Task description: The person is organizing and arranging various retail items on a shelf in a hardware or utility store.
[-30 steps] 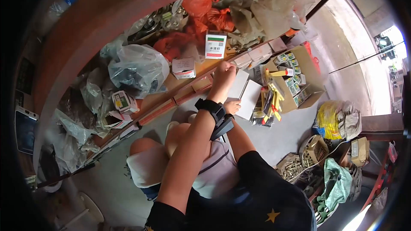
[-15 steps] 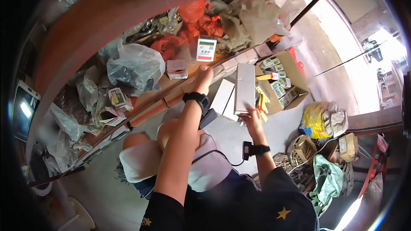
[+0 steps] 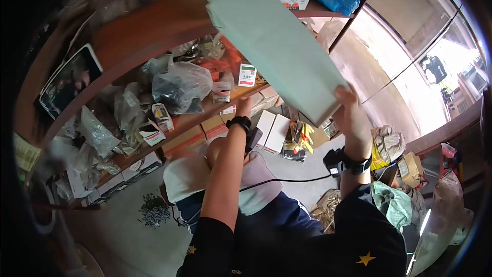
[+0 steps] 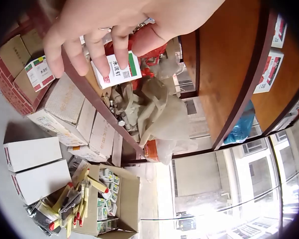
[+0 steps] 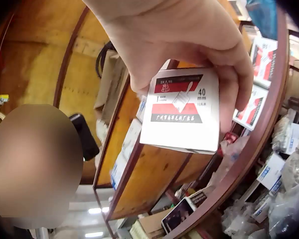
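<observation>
Crowded shelving [image 3: 136,38] spans far left; your left hand [image 3: 246,106] hangs loosely spread, your right hand [image 3: 354,118] pinches the 40 mm paintbrush carton [image 3: 277,46] near one end: keep it level.

At one o'clock I grip a long, pale cardboard box [image 3: 279,54], red-and-black print on its end, slanting eleven-to-five.

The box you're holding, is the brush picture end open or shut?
Shut: the box shows a flat printed panel covering that end.

black sleeves [image 3: 374,220] bear yellow stars [image 3: 366,259] — worn with black wrist straps [image 3: 359,165], black cable [image 3: 287,180] — and a silver ring [image 4: 105,29].
</observation>
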Tool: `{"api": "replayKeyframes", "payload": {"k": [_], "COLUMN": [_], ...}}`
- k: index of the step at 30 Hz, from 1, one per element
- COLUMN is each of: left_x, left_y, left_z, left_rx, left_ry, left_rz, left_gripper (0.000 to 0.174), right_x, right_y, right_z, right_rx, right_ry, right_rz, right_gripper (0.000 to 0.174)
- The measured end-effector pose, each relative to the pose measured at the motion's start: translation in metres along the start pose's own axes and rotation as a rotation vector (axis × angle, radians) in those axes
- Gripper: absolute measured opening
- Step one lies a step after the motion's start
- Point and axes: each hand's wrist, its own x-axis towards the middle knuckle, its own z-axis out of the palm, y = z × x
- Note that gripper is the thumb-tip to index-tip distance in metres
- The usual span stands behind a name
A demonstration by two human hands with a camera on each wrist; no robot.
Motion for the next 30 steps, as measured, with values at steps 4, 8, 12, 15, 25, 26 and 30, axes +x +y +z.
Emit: {"api": "replayKeyframes", "payload": {"k": [4,8,12,15,25,26,30], "left_x": [0.006,0.0,0.013,0.007,-0.01,-0.01,-0.042], "left_y": [-0.013,-0.009,-0.015,-0.011,-0.002,-0.001,0.021], "left_z": [-0.006,-0.011,0.0,-0.004,-0.009,-0.007,0.0], "left_rx": [0.068,-0.007,0.145,0.169,0.066,0.05,0.082], "left_ry": [-0.134,-0.144,0.038,0.054,0.013,0.005,0.072], "left_rz": [0.022,0.05,0.174,0.18,0.182,0.203,0.247], "left_gripper": [0.013,0.013,0.033,0.039,0.011,0.012,0.019], "right_x": [0.047,0.1,0.138,0.158,0.206,0.206,0.207], "right_y": [-0.02,-0.029,-0.024,-0.013,0.029,0.026,0.02], "right_z": [0.041,0.094,0.121,0.131,0.112,0.116,0.135], "right_rx": [-0.184,0.263,0.422,0.436,-0.724,-0.727,-1.106], "right_ry": [-0.106,-0.282,-0.334,-0.202,0.212,0.208,0.326], "right_rz": [-0.068,0.202,0.389,0.445,-0.347,-0.348,-0.468], "right_gripper": [0.042,0.051,0.055,0.055,0.069,0.069,0.063]}}
